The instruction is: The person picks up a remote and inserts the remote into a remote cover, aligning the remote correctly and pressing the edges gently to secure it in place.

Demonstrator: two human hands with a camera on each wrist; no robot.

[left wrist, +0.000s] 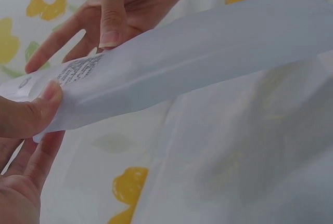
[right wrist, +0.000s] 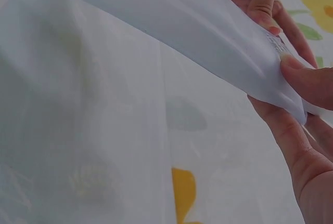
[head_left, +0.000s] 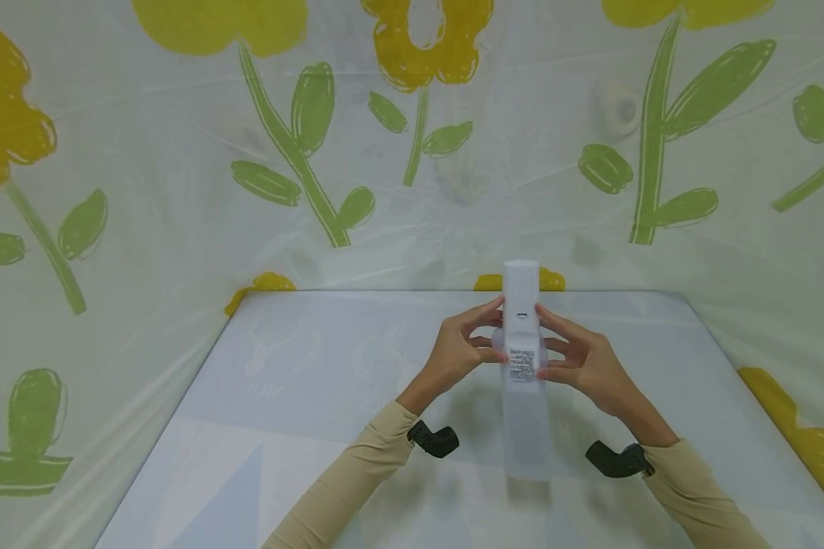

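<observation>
A long white device (head_left: pixel 522 290) is held above the table, its length running toward me. It has a small port slot and a printed label (head_left: pixel 522 364). A smooth, whitish part that looks like a frosted plastic sleeve (left wrist: pixel 156 63) extends from the label end toward me. My left hand (head_left: pixel 458 347) grips the device's left side, thumb beside the label and fingers farther up. From the right side, my right hand (head_left: pixel 587 366) grips it the same way, its thumb (right wrist: pixel 307 81) at the label's edge. A rounded, translucent edge shows behind the device; what it belongs to is hidden.
Below the hands lies a pale table (head_left: pixel 247 412) with faint printed patterns. A white curtain (head_left: pixel 178 152) with yellow flowers and green leaves hangs behind and around it. Dark wrist cameras (head_left: pixel 432 440) jut inward from both sleeves.
</observation>
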